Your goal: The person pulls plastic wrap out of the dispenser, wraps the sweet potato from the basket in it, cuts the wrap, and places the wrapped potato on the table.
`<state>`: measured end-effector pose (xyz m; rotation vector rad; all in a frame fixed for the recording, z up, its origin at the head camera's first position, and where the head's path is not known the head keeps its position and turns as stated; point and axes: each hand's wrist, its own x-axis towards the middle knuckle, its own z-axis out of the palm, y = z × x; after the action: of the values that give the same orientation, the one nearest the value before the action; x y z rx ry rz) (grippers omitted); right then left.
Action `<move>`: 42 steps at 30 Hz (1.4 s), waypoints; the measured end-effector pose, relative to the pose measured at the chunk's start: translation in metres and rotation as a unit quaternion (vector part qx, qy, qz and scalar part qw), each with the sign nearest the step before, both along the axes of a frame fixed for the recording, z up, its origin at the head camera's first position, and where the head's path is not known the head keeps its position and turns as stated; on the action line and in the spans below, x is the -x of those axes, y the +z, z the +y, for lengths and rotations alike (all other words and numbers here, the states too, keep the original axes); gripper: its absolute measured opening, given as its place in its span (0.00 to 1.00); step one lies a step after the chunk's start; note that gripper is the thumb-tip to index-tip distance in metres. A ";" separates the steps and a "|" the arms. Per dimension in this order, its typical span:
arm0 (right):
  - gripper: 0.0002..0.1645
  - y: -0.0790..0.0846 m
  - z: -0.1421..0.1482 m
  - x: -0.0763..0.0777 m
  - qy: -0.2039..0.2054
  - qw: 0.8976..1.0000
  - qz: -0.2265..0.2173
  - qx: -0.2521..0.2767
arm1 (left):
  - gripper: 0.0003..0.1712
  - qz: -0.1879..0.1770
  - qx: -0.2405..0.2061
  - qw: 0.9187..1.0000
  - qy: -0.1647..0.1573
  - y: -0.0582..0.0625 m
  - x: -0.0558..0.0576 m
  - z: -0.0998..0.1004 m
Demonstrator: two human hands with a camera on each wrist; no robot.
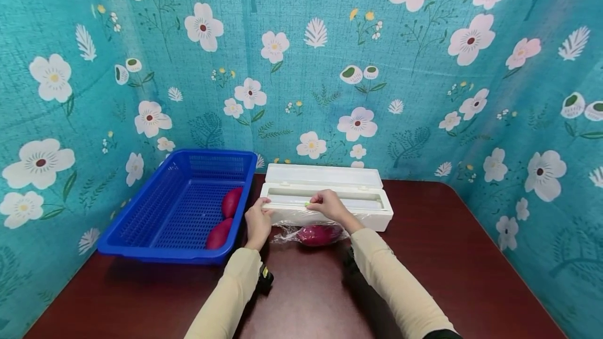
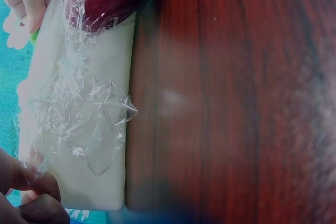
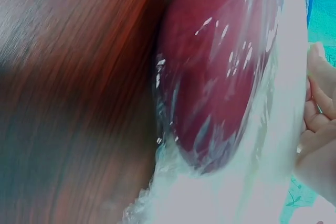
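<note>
A white cling film dispenser (image 1: 325,216) lies lengthwise with its lid raised, the film roll showing inside. In the head view my left hand (image 1: 258,224) grips its left front end; the left wrist view shows the curled fingers (image 2: 39,195) there with film against them. Near the middle of the front rim, my right hand (image 1: 327,205) pinches a small green slide cutter (image 1: 308,203). Clear film (image 2: 100,114) drapes down the box front, wrinkled at its left part. A dark red, smooth oval fruit or vegetable (image 3: 210,72) lies wrapped in film against the dispenser's front.
A blue plastic basket (image 1: 176,255) stands left of the dispenser, two similar dark red ovals (image 1: 220,234) along its right side. Beneath everything is a dark reddish wooden table (image 1: 471,276). A flowered teal curtain (image 1: 301,77) hangs close behind and at both sides.
</note>
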<state>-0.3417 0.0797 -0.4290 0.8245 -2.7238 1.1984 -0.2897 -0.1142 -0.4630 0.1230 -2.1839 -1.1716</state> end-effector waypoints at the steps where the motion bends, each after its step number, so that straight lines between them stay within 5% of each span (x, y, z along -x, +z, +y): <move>1: 0.06 0.000 0.001 -0.001 0.000 1.000 -0.003 0.003 | 0.15 -0.002 0.001 1.000 0.000 0.000 0.000 0.000; 17: 0.05 -0.002 0.028 -0.008 -0.008 1.000 0.025 0.005 | 0.13 -0.012 0.018 1.000 0.007 0.000 -0.003 0.002; 42: 0.05 -0.020 0.053 -0.005 0.009 0.987 0.158 0.036 | 0.15 0.000 0.048 0.999 0.015 -0.004 -0.002 0.003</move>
<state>-0.3362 0.1331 -0.4490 0.9418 -2.4112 1.0575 -0.2880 -0.1115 -0.4672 0.1132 -2.2257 -1.0494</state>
